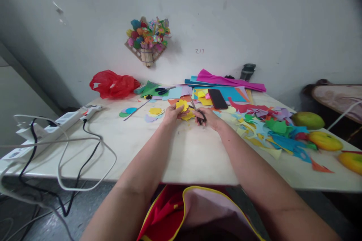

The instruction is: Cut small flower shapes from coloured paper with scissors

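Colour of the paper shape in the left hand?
Yellow: the flower-shaped paper cutout in the left hand, clearest in the head view.

On the desk (181, 158), mid-way across, the paper flower (182, 105) sits in my left grip (171, 115) and the scissors (198, 112) in my right grip (207, 117). Behind them a phone (217, 98) lies on paper sheets (226, 81). Scraps (271, 128) spread to the right, with fruit (308, 119) beyond. A power strip (42, 133) lies at the left edge.

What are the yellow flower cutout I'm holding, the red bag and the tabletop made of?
The yellow flower-shaped cutout in the left hand looks like thin matte paper: flat, crisp cut edges. The crumpled red bag looks like thin glossy plastic, with shiny creases. The pale tabletop seems smooth stone or laminate; which is unclear.
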Demonstrator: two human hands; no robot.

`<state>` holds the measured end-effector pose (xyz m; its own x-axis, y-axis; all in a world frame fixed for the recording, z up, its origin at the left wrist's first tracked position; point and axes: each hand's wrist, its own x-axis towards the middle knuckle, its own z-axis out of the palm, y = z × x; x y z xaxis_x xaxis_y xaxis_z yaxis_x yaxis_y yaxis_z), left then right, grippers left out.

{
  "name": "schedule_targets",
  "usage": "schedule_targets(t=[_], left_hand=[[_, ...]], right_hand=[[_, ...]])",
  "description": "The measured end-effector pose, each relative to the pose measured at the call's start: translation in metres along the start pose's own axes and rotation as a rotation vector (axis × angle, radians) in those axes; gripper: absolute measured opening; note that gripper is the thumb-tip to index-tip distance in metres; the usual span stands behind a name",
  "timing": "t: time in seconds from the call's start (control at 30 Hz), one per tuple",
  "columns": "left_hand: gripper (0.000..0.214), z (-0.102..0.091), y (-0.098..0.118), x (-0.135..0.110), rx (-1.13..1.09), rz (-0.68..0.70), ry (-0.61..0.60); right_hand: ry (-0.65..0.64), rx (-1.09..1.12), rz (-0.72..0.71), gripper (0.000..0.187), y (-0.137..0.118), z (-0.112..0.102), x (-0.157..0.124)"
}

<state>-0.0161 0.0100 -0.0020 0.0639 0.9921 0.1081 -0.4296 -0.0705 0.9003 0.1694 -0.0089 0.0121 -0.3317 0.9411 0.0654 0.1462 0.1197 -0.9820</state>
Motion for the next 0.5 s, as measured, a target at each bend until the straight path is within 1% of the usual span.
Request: schedule_targets(t=[0.1, 0.23, 0.37, 0.5], left_hand=[[0.025, 0.002, 0.000, 0.000, -0.036, -0.002, 0.029], [0.021, 0.006, 0.001, -0.001, -0.097, 0.048, 0.059], [0.018, 0.009, 0.001, -0.001, -0.120, 0.062, 0.082], [0.018, 0.011, 0.001, -0.001, -0.126, 0.057, 0.077]], right_hand=[[-0.013, -0.029, 0.034, 0.027, -0.001, 0.003, -0.001], [-0.020, -0.034, 0.047, 0.024, -0.001, 0.007, 0.000], [0.000, -0.024, 0.053, 0.023, 0.001, 0.009, 0.001], [0.023, -0.039, 0.066, 0.023, 0.001, 0.011, 0.001]])
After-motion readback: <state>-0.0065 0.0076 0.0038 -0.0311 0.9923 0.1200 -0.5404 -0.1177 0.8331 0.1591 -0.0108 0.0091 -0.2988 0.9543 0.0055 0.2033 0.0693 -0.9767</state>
